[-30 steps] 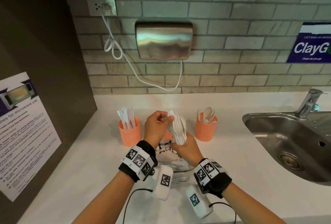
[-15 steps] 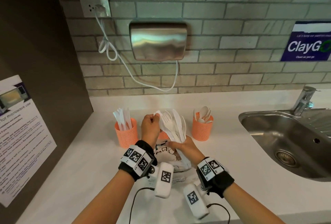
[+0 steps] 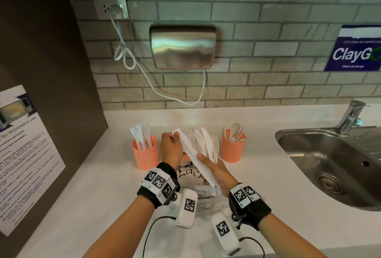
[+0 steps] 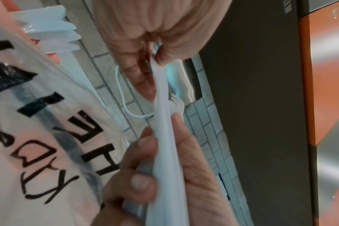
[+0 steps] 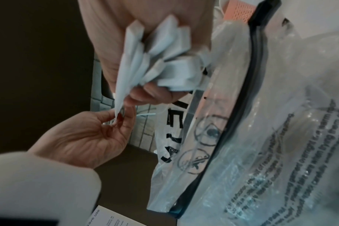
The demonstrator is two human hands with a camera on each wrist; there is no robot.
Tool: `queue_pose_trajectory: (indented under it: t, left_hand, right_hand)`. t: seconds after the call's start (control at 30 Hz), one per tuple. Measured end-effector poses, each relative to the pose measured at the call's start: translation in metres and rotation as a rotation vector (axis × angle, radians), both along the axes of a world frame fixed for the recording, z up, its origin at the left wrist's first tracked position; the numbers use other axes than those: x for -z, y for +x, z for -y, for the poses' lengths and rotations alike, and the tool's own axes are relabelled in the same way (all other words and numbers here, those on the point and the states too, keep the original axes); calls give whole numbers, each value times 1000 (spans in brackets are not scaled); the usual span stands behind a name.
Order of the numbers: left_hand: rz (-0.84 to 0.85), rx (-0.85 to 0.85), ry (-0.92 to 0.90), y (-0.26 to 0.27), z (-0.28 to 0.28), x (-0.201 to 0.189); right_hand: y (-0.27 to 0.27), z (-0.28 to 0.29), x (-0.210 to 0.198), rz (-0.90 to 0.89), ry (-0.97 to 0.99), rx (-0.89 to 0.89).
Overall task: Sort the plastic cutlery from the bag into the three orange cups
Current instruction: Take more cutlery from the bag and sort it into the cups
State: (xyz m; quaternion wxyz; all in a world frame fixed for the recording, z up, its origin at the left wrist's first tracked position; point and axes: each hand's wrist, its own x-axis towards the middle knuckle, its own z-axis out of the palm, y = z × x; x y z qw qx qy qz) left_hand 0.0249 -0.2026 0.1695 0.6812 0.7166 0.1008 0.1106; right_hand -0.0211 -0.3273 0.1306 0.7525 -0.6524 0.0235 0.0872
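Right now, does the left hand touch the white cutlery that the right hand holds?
Touching. The left wrist view shows the left hand pinching the top end of one white piece, while the right hand grips the bundle below.

Steel hand dryer [image 3: 183, 48] hanging on the brick wall [image 3: 257, 84], its white cord [image 3: 132, 59] running to a socket [image 3: 109, 8], sink [image 3: 329, 165] and tap [image 3: 350, 117] sitting at right, blue sign [image 3: 354, 49] above, microwave notice [image 3: 24, 154] at left.

- Bench [image 3: 99, 191] left of the knife cup [image 3: 145, 154]: open, bounded by the dark side panel [image 3: 51, 92].
- Bench between spoon cup [image 3: 233, 150] and sink [image 3: 329, 167]: open lane.
- Middle cup hidden behind both hands and the fanned cutlery [image 3: 201, 144]; bag [image 3: 191, 175] sits below them.
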Motion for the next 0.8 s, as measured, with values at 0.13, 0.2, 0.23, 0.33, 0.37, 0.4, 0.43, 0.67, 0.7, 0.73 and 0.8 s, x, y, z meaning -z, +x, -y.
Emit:
queue_pose_trajectory:
  t: [0.13, 0.2, 0.23, 0.33, 0.37, 0.4, 0.43, 0.67, 0.7, 0.73, 0.8]
  left_hand:
    - [12, -18, -84, 4, 3, 17]
    - [-4, -17, -125, -1, 8, 19]
    - [-10, -19, -136, -4, 12, 18]
    - [-3, -44, -152, -10, 22, 19]
    - [10, -58, -155, -11, 24, 19]
    - [24, -67, -159, -11, 26, 21]
    - [39, -69, -164, -11, 27, 23]
    - [78, -101, -156, -6, 27, 18]
    - [84, -116, -162, -4, 24, 16]
    - [90, -134, -168, -1, 19, 14]
    - [107, -167, -212, 3, 8, 9]
  right_hand:
    - [0, -6, 3, 88, -17, 57]
    - [3, -10, 6, 139, -41, 101]
    - [4, -12, 7, 164, -52, 122]
    - [4, -17, 8, 199, -70, 163]
    - [4, -18, 8, 204, -70, 167]
    - [4, -19, 8, 210, -67, 167]
    - [5, -19, 8, 216, -64, 167]
    - [2, -14, 3, 152, -44, 119]
    - [2, -13, 3, 128, -49, 108]
    - [2, -11, 3, 102, -55, 97]
    - [3, -4, 4, 48, -26, 96]
